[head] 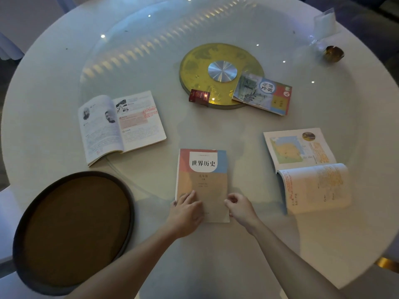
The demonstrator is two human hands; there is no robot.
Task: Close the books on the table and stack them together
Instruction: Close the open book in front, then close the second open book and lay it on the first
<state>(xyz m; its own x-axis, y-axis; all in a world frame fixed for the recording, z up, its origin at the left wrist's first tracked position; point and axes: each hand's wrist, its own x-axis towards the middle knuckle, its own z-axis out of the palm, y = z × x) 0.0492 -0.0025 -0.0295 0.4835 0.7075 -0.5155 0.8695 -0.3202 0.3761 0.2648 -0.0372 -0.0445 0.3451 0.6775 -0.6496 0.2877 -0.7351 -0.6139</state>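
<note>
1. The left hand point(187, 209) lies flat, fingers spread, on the closed book point(202, 184); the right hand point(238, 207) pinches its near right edge.
2. Thin, floppy paperback — probably light, best lifted by the spine.
3. Open books lie left point(121, 126) and right point(306, 169) of the grip; another closed one point(263, 93) lies beyond.
4. The round tray point(75, 229) on the bench point(216, 266), left of the grip, holds nothing.

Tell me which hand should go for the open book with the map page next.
Right. The right hand sits at the closed book's right edge, on the same side as the open map book. The left hand rests flat on the closed cover and would have to cross over.
</note>
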